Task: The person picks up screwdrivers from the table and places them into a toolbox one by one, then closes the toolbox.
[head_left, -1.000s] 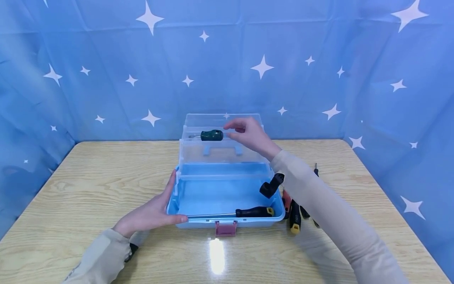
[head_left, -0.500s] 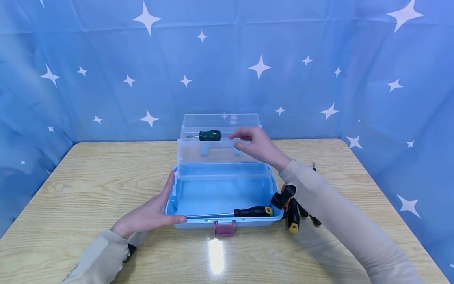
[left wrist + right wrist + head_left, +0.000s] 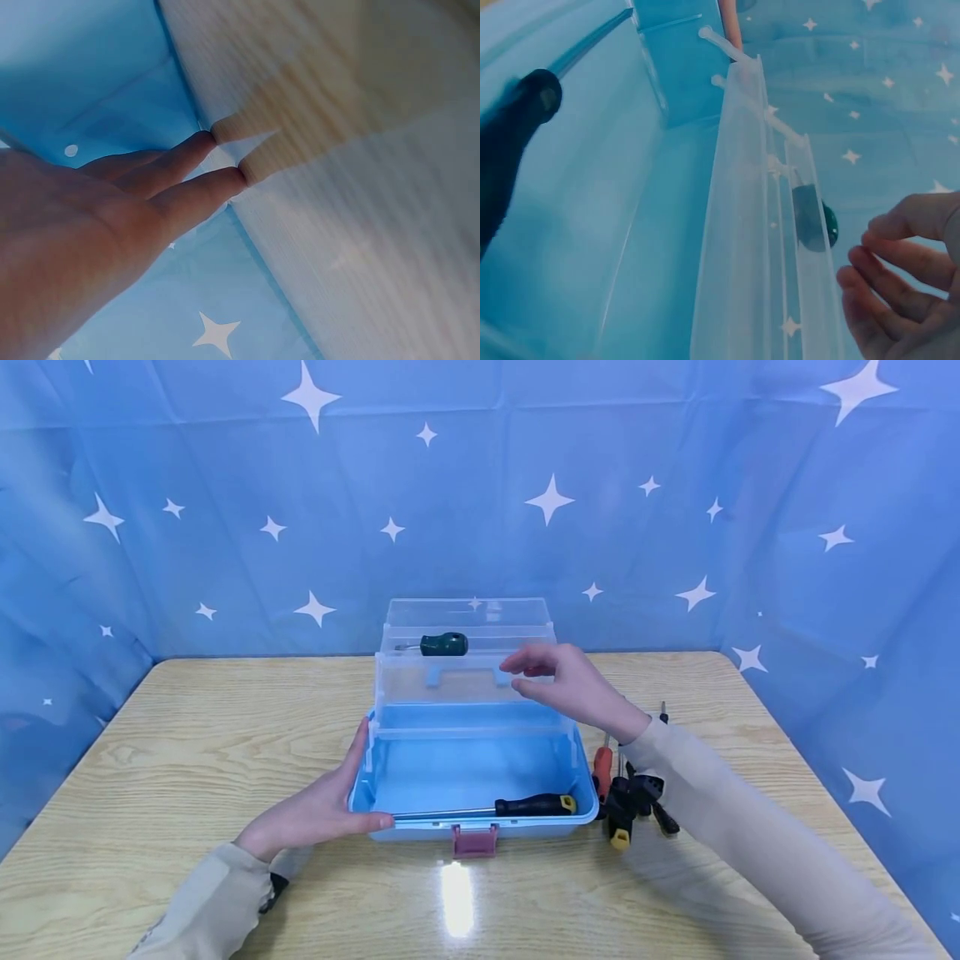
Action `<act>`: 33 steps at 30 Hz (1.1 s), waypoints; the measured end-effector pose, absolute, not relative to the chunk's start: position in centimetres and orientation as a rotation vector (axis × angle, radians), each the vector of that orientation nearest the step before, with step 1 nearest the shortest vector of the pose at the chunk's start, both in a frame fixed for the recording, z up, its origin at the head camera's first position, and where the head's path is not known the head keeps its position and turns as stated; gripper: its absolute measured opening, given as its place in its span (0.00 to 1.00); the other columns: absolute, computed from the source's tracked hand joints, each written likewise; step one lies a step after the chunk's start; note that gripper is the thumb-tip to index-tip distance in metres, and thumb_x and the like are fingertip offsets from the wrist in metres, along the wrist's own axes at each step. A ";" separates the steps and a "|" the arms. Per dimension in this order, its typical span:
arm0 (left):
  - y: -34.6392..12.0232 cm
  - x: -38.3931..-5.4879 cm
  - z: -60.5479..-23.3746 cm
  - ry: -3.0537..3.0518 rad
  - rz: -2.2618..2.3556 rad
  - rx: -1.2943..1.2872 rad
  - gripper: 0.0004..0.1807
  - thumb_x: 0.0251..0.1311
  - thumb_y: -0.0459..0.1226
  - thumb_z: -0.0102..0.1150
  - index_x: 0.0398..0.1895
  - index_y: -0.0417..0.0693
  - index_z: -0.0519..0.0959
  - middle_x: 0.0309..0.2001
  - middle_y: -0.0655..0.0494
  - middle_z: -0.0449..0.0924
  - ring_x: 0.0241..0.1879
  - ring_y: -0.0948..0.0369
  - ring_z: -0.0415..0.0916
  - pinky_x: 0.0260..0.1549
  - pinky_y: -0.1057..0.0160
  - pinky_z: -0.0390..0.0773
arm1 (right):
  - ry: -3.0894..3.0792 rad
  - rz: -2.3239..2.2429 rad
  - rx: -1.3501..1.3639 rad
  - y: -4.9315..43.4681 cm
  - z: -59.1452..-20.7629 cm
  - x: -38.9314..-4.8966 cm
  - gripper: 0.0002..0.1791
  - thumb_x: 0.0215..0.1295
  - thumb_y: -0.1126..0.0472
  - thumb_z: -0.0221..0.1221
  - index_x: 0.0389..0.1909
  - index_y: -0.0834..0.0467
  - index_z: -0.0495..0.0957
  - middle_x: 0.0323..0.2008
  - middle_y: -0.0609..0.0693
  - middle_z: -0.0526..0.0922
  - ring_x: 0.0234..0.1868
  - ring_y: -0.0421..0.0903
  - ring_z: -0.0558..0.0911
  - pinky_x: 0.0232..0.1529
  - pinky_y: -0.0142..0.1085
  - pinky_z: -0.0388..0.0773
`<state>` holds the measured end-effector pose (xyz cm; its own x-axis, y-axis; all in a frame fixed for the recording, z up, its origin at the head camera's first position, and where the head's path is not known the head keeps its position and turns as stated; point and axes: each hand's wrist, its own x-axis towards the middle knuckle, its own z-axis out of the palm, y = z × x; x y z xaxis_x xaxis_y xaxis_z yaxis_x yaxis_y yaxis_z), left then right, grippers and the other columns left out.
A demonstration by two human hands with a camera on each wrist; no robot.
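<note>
My left hand [image 3: 322, 810] rests against the front left corner of an opened blue toolbox [image 3: 465, 768]. Its thumb lies at the front rim and its fingers stretch straight along the outer left side. Over the box's back part, my right hand [image 3: 573, 689] hovers with loosely bent fingers, holding nothing. A stubby dark green screwdriver [image 3: 444, 644] lies in the upper clear tray [image 3: 397, 681], left of that hand; in the right wrist view the green handle [image 3: 814, 217] shows through the plastic. Inside the box, along its front wall, lies a long screwdriver [image 3: 525, 807] with a black and yellow handle.
Right of the box, several screwdrivers lie on the wooden table [image 3: 225, 718], among them one with a red handle [image 3: 603, 768] and one with a black and yellow handle [image 3: 620, 814]. The right sleeve and wrist camera partly cover them. A purple latch [image 3: 475, 842] hangs at the box front.
The right hand has moved right and lower, away from the green screwdriver, which stays in the tray. The left hand keeps its place at the box corner.
</note>
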<state>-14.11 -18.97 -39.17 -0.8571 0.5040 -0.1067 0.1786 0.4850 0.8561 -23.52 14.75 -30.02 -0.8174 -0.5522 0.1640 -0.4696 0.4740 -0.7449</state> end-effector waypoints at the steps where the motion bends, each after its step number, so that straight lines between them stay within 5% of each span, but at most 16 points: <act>1: -19.0 -14.1 -39.2 2.389 1.321 0.574 0.66 0.55 0.49 0.68 0.74 0.56 0.19 0.74 0.33 0.34 0.69 0.32 0.46 0.57 0.35 0.63 | 2.612 -1.262 -0.914 14.9 -30.1 -23.4 0.14 0.67 0.66 0.57 0.52 0.64 0.79 0.51 0.55 0.80 0.52 0.50 0.77 0.56 0.47 0.72; 26: -19.0 -14.0 -39.1 2.401 1.286 0.550 0.66 0.56 0.49 0.68 0.74 0.55 0.19 0.74 0.33 0.33 0.69 0.33 0.44 0.58 0.35 0.61 | 2.724 -1.209 -0.830 19.7 -31.3 -21.3 0.12 0.67 0.66 0.57 0.49 0.65 0.80 0.48 0.57 0.82 0.50 0.52 0.78 0.55 0.52 0.73; 33: -19.0 -14.0 -39.0 2.403 1.286 0.551 0.66 0.55 0.49 0.68 0.74 0.54 0.19 0.74 0.32 0.34 0.69 0.33 0.45 0.58 0.36 0.61 | 2.794 -1.168 -0.805 21.2 -31.7 -20.9 0.11 0.67 0.67 0.57 0.48 0.62 0.81 0.46 0.54 0.83 0.47 0.51 0.80 0.47 0.51 0.77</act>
<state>-14.02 -19.01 -38.99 -0.8594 0.4950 -0.1281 0.1680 0.5100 0.8436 -20.92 21.16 -31.73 -0.8680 -0.4610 0.1849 -0.4554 0.5900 -0.6667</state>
